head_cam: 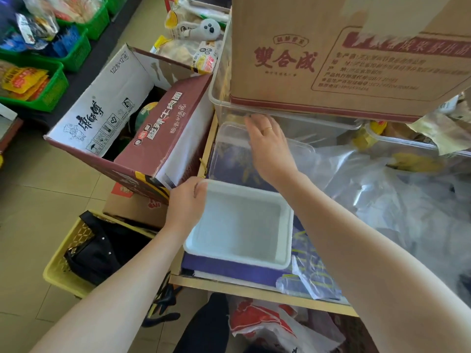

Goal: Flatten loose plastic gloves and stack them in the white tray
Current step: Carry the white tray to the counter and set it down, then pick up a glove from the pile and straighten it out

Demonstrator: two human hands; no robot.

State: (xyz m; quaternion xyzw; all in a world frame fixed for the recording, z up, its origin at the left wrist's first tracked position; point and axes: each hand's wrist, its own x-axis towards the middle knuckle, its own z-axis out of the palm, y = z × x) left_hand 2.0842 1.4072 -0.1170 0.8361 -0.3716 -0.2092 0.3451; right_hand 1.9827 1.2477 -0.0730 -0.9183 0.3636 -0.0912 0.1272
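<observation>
The white tray (pixel 239 225) sits near the front left of the table on a purple cloth, with nothing inside it. My left hand (pixel 184 202) grips the tray's far left corner. My right hand (pixel 267 143) reaches forward with fingers spread and rests on a clear plastic lid (pixel 229 133) beyond the tray; I cannot tell if it grips the lid. A pile of loose clear plastic gloves (pixel 377 189) lies crumpled to the right of the tray. One more glove (pixel 311 278) lies at the table's front edge.
A big brown carton (pixel 331 54) stands on a clear bin (pixel 219 98) at the back. An open noodle carton (pixel 132 123) stands left of the table. A yellow basket (pixel 66 256) with a black bag sits on the floor. Green baskets (pixel 51 80) line the far left.
</observation>
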